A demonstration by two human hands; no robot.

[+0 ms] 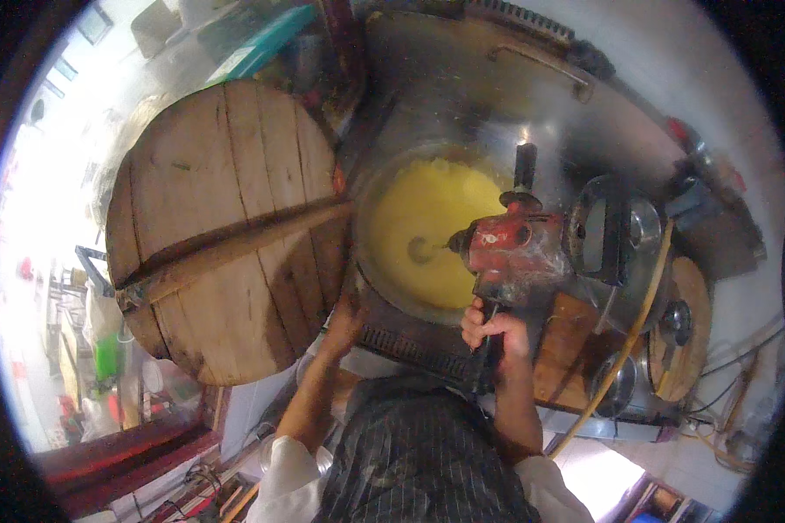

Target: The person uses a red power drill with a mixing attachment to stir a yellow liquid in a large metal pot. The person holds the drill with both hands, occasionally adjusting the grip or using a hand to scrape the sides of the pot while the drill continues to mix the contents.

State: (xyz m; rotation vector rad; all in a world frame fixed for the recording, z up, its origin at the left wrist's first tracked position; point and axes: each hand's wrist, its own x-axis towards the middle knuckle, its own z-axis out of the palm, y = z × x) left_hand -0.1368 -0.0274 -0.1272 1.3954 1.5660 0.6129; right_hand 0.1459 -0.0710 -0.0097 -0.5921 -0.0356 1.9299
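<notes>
My right hand (499,333) is wrapped round the dark handle of a red power drill (519,244), used as a mixer. A second black grip sticks up from its body. The drill's nose points left over a large metal pot (366,261) of yellow, thick mixture (423,205). A curved stirring end shows in the mixture. My left hand (345,321) is at the lower right edge of a big round wooden lid (209,192), close to the pot's rim. Its fingers are blurred and partly hidden, so I cannot make out whether they grip the lid. A wooden bar crosses the lid.
A metal backsplash with a handle (541,70) rises behind the pot. To the right are a wooden board (567,353), a round wooden lid with a dark knob (687,327), metal bowls and a yellow hose (624,370). A cluttered red-edged shelf (139,466) stands at left.
</notes>
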